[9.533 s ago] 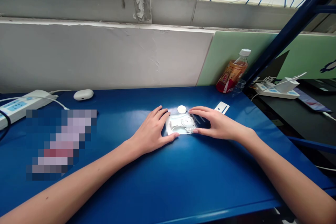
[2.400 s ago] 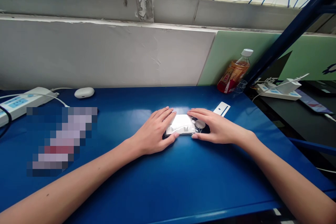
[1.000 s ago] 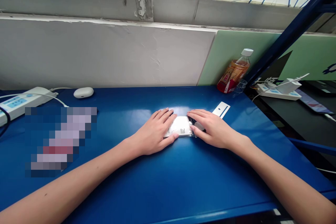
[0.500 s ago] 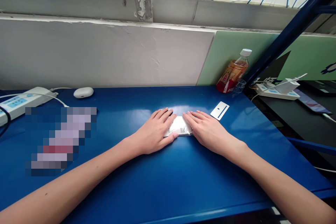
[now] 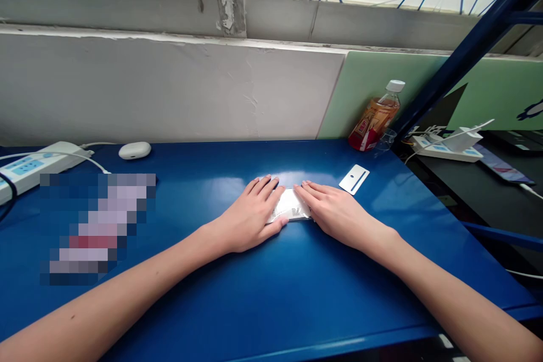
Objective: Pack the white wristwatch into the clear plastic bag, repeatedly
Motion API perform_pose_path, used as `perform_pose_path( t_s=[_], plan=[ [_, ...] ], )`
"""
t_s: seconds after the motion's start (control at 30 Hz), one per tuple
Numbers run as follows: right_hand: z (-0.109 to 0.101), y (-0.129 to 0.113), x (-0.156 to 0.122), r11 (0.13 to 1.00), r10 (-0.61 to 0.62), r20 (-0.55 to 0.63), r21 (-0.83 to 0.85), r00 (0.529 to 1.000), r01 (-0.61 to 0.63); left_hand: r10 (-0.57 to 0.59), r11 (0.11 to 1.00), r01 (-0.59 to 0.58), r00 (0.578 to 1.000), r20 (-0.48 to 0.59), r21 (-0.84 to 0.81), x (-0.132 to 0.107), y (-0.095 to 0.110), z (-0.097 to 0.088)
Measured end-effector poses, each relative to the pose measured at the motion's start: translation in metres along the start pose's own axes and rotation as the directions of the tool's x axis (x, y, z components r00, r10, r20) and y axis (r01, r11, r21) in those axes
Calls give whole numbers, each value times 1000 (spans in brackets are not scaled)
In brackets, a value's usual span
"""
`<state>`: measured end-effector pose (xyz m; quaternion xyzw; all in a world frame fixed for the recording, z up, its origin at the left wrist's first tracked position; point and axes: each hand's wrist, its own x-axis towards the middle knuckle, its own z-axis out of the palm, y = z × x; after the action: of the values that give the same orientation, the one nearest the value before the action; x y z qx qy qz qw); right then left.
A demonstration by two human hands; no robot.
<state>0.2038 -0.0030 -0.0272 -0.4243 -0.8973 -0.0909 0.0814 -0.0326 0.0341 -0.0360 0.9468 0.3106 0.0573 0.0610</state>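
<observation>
Two grips are in use, both at the white packet (image 5: 289,203), which lies flat on the blue table (image 5: 254,294) between them. My left grip (image 5: 254,212) is part open: fingers spread over the packet's left end, thumb set apart along its near edge, holding that end in place. My right grip (image 5: 337,206) covers the packet's right end with its fingers laid together, nearly flat. Its thumb is largely hidden, so I cannot tell whether this grip closes on the packet or only rests upon it. The middle of the packet shows between the two sets of fingertips; it bears a small dark print at its near edge.

Just beyond my right grip, to its right, lies a white card (image 5: 354,179) with a dark bar. Farther beyond, a bottle (image 5: 374,119) with a white cap and red-orange contents leans beside a green panel (image 5: 335,102).

Well to the left of my left grip, toward the wall (image 5: 169,87), are a rounded white case (image 5: 134,150) and a power strip (image 5: 40,164). Nearer on that side, one item (image 5: 106,220) is pixelated and cannot be identified.
</observation>
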Motion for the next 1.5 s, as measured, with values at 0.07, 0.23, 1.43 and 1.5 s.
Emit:
perform_pose_path(
  t_s=[0.07, 0.23, 1.43, 1.5],
  plan=[
    [2, -4, 1, 1000, 12, 16, -26, 1000, -12, 1, 1000, -1, 1000, -2, -7, 0, 0, 0],
    [9, -8, 1, 998, 36, -25, -54, 999, -38, 8, 1000, -8, 1000, -18, -22, 1, 0, 0],
    [11, 33, -1, 920, 21, -115, 391, 993, 26, -60, 996, 55, 995, -78, -70, -2, 0, 4],
    [13, 30, -1, 904, 30, -136, 427, 990, 31, -55, 996, 49, 995, -87, -74, -2, -1, 4]
  ],
)
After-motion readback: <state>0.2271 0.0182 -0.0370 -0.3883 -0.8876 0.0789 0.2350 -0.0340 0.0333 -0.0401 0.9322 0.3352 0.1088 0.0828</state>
